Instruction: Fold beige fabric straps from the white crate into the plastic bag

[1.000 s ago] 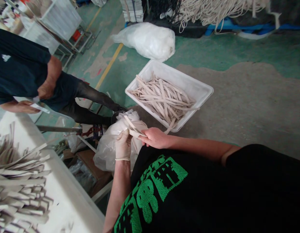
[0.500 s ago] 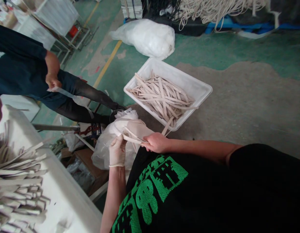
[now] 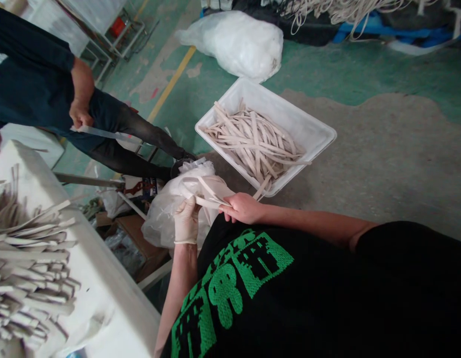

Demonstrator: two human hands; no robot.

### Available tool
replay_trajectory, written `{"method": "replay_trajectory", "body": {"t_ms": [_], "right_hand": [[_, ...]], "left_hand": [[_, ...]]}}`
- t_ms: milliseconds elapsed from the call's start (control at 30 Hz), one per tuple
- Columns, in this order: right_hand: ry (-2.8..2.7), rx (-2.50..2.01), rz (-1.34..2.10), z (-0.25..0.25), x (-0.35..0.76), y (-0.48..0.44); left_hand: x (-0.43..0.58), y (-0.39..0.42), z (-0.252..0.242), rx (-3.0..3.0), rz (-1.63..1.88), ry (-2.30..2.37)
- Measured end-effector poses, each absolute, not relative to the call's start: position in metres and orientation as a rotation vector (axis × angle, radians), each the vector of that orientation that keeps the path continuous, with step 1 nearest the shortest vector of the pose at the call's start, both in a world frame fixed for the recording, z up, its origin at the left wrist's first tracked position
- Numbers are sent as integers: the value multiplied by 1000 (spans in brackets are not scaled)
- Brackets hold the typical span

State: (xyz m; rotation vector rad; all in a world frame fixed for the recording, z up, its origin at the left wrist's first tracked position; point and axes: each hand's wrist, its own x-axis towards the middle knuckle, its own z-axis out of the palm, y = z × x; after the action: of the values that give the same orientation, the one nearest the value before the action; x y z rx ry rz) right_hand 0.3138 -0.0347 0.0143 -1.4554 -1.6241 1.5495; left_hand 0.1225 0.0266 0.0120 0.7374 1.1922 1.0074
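Note:
My left hand (image 3: 186, 221), in a pale glove, and my bare right hand (image 3: 242, 208) are both closed on a bundle of beige strips (image 3: 210, 194) held in front of my black shirt. The bundle loops over a clear plastic bag (image 3: 165, 215) that sits just below and left of my hands. A white tub (image 3: 315, 130) on the floor past my hands holds several more beige strips (image 3: 253, 144).
A white table (image 3: 96, 293) at lower left carries a pile of flat strips (image 3: 25, 263). Another person in dark clothes (image 3: 33, 74) stands at upper left, pulling a strip (image 3: 104, 133). A full white sack (image 3: 238, 42) lies on the green floor. Cords lie along the top edge.
The strip bundle in my hands has been gathered into a thicker loop over the bag. The other person's hand rose and now draws a strip out to the right.

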Motion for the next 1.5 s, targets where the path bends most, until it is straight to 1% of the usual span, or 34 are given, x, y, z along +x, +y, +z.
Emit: {"method": "replay_trajectory", "body": {"t_ms": [133, 233, 300, 367, 467, 567, 633, 700, 767, 867, 967, 1067, 1167, 1300, 1400, 1467, 1500], "right_hand": [[-1449, -1264, 1603, 16, 306, -21], [-1383, -1088, 1673, 9, 311, -16], [-1323, -1068, 1673, 2, 320, -14], [-1200, -1139, 1604, -5, 330, -12], [-1122, -1235, 1392, -4, 337, -5], [-1329, -1142, 1197, 7, 331, 4], [-1531, -1021, 1153, 13, 323, 9], [-1671, -941, 1178, 15, 316, 11], [-1687, -975, 1217, 13, 310, 11], [-1493, -1151, 1290, 9, 304, 4], [-1279, -1144, 1488, 14, 303, -12], [-1230, -1038, 1692, 24, 310, -31], [-1226, -1097, 1789, 28, 327, -52], [-1248, -1383, 1805, 14, 360, -69], [-1256, -1447, 1891, 0, 372, -69], [-1277, -1431, 1961, -2, 368, -66], [-1283, -1427, 1967, 1, 362, -64]], "left_hand": [[135, 18, 10, 826, 917, 1157], [131, 21, 15, 812, 956, 1182], [123, 26, 21, 732, 991, 1192], [117, 30, 25, 644, 987, 1187], [116, 29, 28, 599, 902, 1164], [122, 19, 28, 643, 793, 1132], [122, 10, 27, 681, 722, 1115], [116, 1, 23, 712, 644, 1090], [107, -5, 15, 705, 582, 1042], [102, -8, -3, 548, 490, 983], [118, -3, -21, 356, 465, 930], [139, 16, -32, 268, 621, 912], [140, 51, -28, 219, 844, 915], [103, 105, 2, 68, 1197, 949], [71, 127, 29, 85, 1467, 964], [61, 126, 40, 229, 1531, 945], [61, 121, 42, 320, 1510, 926]]}}
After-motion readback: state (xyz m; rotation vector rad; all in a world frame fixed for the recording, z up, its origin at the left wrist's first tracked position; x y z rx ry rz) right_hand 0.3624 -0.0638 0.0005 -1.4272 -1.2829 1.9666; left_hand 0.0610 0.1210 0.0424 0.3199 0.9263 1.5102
